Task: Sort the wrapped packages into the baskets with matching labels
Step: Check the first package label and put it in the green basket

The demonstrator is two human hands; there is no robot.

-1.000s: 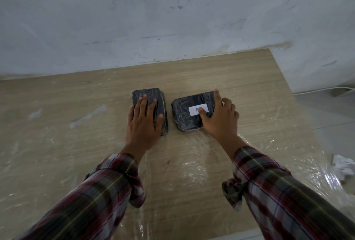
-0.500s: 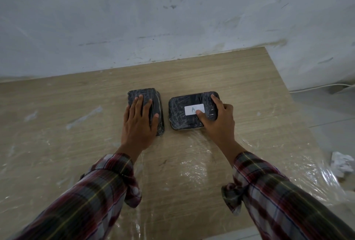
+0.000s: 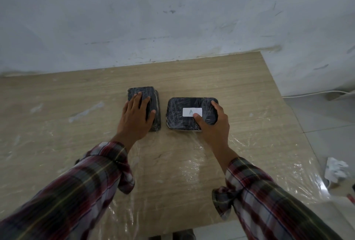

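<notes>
Here, two dark rectangular packages wrapped in clear film lie side by side at the table's centre. Our right hand grips the right package, thumb on its white label marked A, fingers curled over the three o'clock edge. Our left hand lies flat, fingers spread, on the left package. The film looks slippery and the packages firm, so we would clamp opposite edges. The wooden table is film-covered; no baskets show.
</notes>
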